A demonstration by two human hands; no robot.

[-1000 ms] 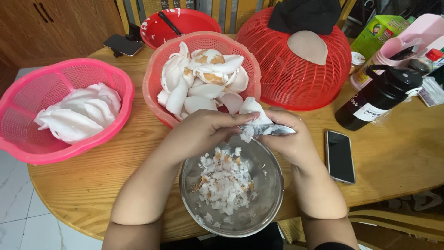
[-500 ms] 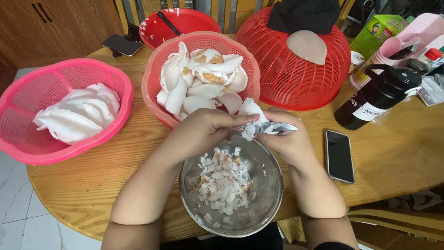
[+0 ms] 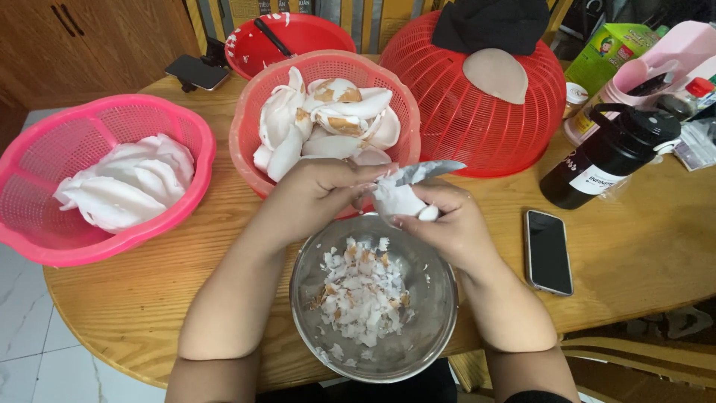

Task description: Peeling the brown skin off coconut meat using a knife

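Above steel bowl, hand-held coconut piece.

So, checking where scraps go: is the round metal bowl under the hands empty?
No, the round metal bowl holds a heap of white peel shavings.

Metal bowl at the table's near edge; both hands, left hand and right hand, meet just above its far rim, coconut piece and knife between them. Behind the hands: basket of unpeeled pieces; left of it, basket of peeled pieces; right of it, domed cover. Phone lies right of the bowl, bottle behind the phone.
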